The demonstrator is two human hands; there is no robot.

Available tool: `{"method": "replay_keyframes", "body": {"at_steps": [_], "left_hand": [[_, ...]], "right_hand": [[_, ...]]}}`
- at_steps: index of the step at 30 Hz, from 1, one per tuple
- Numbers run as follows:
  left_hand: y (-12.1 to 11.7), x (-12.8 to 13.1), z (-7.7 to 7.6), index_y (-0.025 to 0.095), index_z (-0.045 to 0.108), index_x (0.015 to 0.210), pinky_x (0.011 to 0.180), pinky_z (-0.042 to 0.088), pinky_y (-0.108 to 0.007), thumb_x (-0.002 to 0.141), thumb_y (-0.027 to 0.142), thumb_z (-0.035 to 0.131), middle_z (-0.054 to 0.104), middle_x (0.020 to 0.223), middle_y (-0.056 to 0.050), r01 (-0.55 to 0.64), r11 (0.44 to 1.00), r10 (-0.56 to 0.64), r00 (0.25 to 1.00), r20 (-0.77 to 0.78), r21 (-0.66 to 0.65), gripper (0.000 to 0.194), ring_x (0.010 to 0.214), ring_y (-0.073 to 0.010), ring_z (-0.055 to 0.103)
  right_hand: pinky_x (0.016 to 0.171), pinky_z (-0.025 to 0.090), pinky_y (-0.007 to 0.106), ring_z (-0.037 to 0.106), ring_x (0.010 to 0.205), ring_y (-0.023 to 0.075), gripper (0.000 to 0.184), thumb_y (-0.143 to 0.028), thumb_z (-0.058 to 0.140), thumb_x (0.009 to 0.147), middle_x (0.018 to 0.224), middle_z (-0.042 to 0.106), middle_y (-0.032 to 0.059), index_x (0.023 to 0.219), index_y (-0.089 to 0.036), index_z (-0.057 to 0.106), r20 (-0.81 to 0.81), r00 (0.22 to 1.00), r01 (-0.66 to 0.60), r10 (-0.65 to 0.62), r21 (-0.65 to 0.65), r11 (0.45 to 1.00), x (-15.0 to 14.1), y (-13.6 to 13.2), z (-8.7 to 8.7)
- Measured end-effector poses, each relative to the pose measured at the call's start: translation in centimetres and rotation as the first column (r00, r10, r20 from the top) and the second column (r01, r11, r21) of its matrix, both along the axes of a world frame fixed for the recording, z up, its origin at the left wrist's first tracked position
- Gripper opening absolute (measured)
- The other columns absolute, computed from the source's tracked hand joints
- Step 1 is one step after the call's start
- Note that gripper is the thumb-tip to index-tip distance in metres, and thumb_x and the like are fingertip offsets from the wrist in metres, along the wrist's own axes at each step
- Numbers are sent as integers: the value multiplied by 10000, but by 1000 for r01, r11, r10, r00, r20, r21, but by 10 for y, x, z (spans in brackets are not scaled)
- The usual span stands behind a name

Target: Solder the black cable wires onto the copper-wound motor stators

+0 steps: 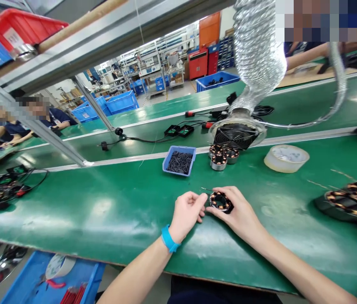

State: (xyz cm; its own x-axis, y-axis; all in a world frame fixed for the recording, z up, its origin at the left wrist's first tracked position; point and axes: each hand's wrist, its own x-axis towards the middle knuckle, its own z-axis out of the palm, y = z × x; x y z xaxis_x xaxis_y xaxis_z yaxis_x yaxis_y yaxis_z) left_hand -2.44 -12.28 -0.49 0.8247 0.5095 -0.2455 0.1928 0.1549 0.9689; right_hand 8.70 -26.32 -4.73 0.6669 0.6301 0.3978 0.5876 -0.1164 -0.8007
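My right hand grips a ring-shaped motor stator with copper windings, just above the green bench top. Thin lead wires stick out from the stator's upper left side. My left hand, with a blue band on its wrist, is beside the stator's left edge. Its thumb and fingers are pinched together near the wires; what lies between them is too small to make out. Beyond my hands is a small blue bin of short black tubes. Several similar stators are stacked to its right.
A round fan under a foil duct stands at the back. To the right are a translucent round tub and more stators. Cables and circuit boards lie far left. A blue tray sits below the bench edge.
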Motion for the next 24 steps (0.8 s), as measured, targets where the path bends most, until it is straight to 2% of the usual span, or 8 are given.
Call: {"method": "replay_keyframes", "body": {"at_steps": [2, 7, 15, 19, 22, 24], "left_hand": [[2, -1, 1, 122, 623, 780, 426, 431, -203, 748, 710, 760, 606, 640, -23, 38, 999, -38, 999, -8, -14, 604, 485, -91, 525], [4, -2, 5, 110, 696, 813, 457, 464, -196, 738, 631, 813, 599, 654, -19, 40, 997, -38, 999, 36, -63, 539, 529, -92, 532], [-2, 12, 11, 102, 719, 778, 421, 364, -176, 758, 607, 807, 605, 605, -25, 127, 992, -126, 990, 59, -4, 513, 458, -62, 475], [5, 11, 8, 108, 690, 744, 400, 392, -201, 770, 652, 775, 596, 598, -24, 71, 994, -68, 997, 45, -84, 552, 434, -76, 485], [11, 10, 6, 125, 654, 755, 401, 412, -198, 766, 588, 801, 586, 628, -4, 4, 995, 5, 996, 88, -104, 486, 456, -74, 481], [12, 10, 6, 129, 644, 765, 408, 419, -199, 767, 547, 804, 584, 652, 2, 2, 996, 7, 994, 108, -87, 448, 465, -71, 477]], "right_hand": [[893, 581, 481, 659, 1022, 309, 438, -561, 741, 902, 1120, 629, 106, 1191, -247, 641, -19, 1000, -4, 4, 3, 1000, -1, 0, 2], [923, 567, 470, 642, 1043, 293, 394, -438, 758, 898, 1131, 614, 97, 1211, -239, 626, -64, 998, -19, 19, -9, 1000, -2, 2, 6], [899, 575, 478, 645, 1035, 302, 379, -494, 719, 925, 1131, 617, 107, 1196, -243, 634, -75, 997, -30, 31, 12, 999, -1, 2, 4], [897, 578, 491, 643, 1034, 308, 397, -509, 744, 908, 1137, 618, 101, 1187, -251, 629, -52, 998, -24, 25, 12, 1000, -1, 1, 1], [915, 571, 507, 634, 1045, 308, 406, -489, 747, 909, 1145, 610, 98, 1211, -250, 618, -39, 999, -28, 28, 13, 1000, -1, 1, -1], [915, 571, 510, 633, 1045, 307, 412, -487, 745, 910, 1147, 606, 98, 1221, -249, 617, -40, 999, -30, 30, 11, 999, -1, 1, -3]]}}
